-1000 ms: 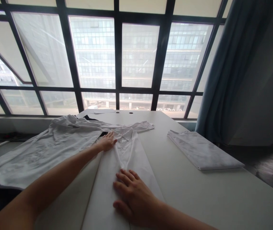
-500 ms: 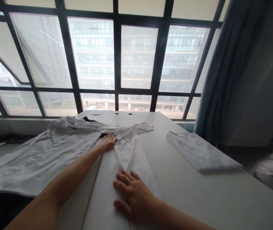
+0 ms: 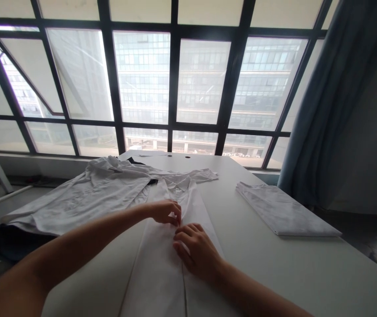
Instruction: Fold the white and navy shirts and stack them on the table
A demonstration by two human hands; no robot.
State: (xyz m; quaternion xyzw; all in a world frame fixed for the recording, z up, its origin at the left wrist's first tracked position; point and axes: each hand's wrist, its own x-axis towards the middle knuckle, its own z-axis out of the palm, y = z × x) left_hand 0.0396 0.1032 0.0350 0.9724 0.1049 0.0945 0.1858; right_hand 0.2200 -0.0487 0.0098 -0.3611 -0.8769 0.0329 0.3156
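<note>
The shirt point(image 3: 162, 268) lies on the table point(image 3: 274, 273) and looks light, soft and easy to crease, so I'd hold its front edge — my left hand point(image 3: 167, 211) pinches it there, but I can't tell if my right hand point(image 3: 201, 251) grips.

- An office-like room, by its fittings
- Black-framed window wall point(image 3: 174, 79) — a glassy multi-storey building point(image 3: 142, 83) outside
- White table point(image 3: 257, 259) — two dark round spots point(image 3: 187, 157) at its far end
- Blue-grey curtain point(image 3: 314, 132)
</note>
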